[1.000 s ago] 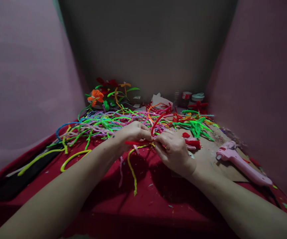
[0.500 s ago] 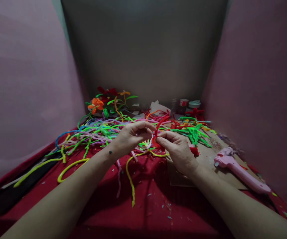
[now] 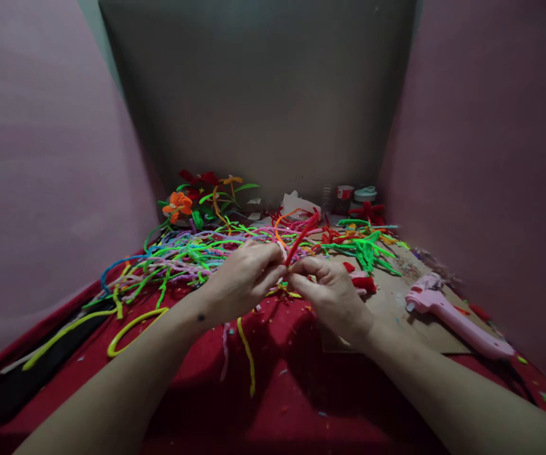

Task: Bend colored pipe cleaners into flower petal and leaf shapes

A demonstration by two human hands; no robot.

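My left hand (image 3: 242, 281) and my right hand (image 3: 330, 292) meet at the middle of the red cloth (image 3: 282, 392), fingers pinched together. Both grip a red pipe cleaner (image 3: 301, 235) that sticks up and back from between the fingertips. A yellow pipe cleaner (image 3: 247, 354) hangs below my hands onto the cloth. Just behind my hands lies a tangled heap of pipe cleaners (image 3: 192, 249) in green, pink, blue and purple.
A pink glue gun (image 3: 453, 316) lies on brown cardboard (image 3: 396, 297) at the right. Green pipe cleaner pieces (image 3: 368, 249) and red bits sit beyond it. Pipe cleaner flowers (image 3: 192, 196) and small jars (image 3: 356, 196) stand at the back wall. Pink walls close in both sides.
My hands have drawn closer together and the fingertips now pinch the red pipe cleaner tightly; its free end points up and back. The view has shifted slightly.
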